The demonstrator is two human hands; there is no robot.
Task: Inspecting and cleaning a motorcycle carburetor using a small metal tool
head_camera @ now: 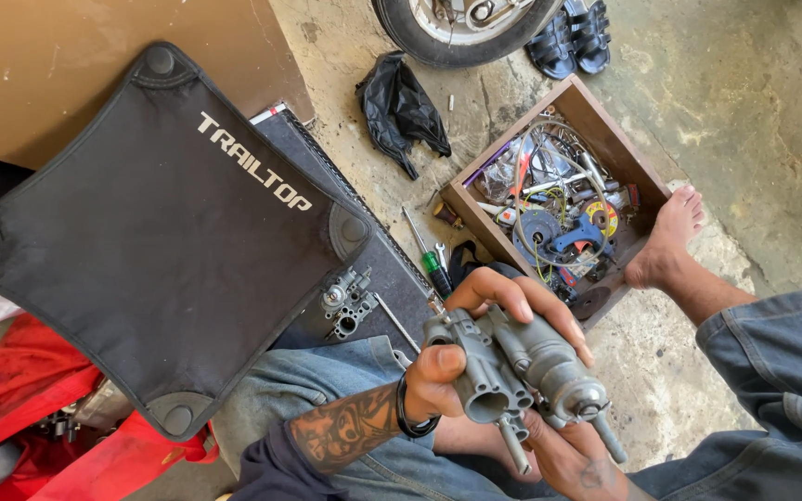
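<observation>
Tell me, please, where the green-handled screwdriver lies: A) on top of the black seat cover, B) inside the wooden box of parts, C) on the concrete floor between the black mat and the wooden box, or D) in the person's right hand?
C: the green-handled screwdriver lies flat on the bare concrete, between the edge of the black mat and the wooden box, just above the hands holding the grey metal carburetor.

White lettered logo (254, 160) across black square pad (141, 250), upper left, slanting down to the right
</observation>
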